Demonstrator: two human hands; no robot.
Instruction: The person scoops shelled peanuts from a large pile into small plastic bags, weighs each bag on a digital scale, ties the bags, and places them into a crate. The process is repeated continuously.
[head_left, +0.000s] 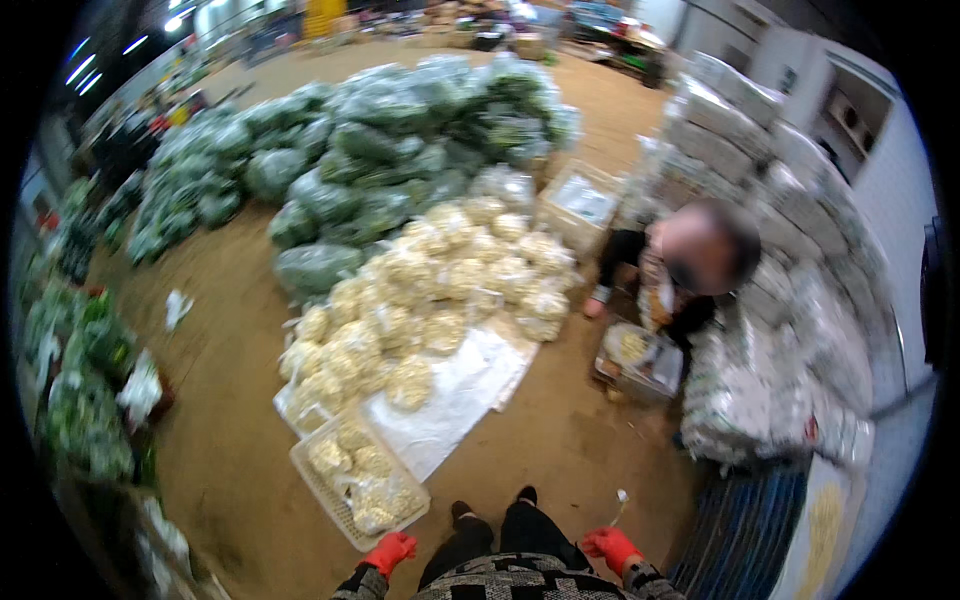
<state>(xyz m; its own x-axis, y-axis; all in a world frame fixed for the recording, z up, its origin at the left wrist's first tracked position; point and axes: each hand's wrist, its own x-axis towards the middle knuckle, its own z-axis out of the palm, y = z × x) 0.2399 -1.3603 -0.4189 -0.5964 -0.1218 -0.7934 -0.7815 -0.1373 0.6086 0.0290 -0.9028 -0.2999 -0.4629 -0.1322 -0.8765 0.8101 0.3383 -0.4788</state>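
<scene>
My left hand (390, 552), in a red glove, is low in the view beside the near end of a pale plastic crate (307, 469). The crate holds several clear bags of pale yellow produce (373, 501). Whether this hand touches the crate, and how its fingers stand, cannot be told. My right hand (611, 547), also red-gloved, is to the right of my legs. A thin pale stalk or strip with a white tip (621, 498) shows just above its fingers; whether the hand holds it is unclear. Beyond the crate, many similar bags (409, 382) are heaped beside a white sheet (450, 405).
Green vegetables in clear bags (367, 165) are piled behind. A person (709, 247) crouches at right by a plastic container (652, 367), before stacked wrapped bales (772, 367). A lidless crate (577, 199) stands beyond. Dark blue ridged items (739, 525) lie at lower right; bagged greens (82, 405) lie left.
</scene>
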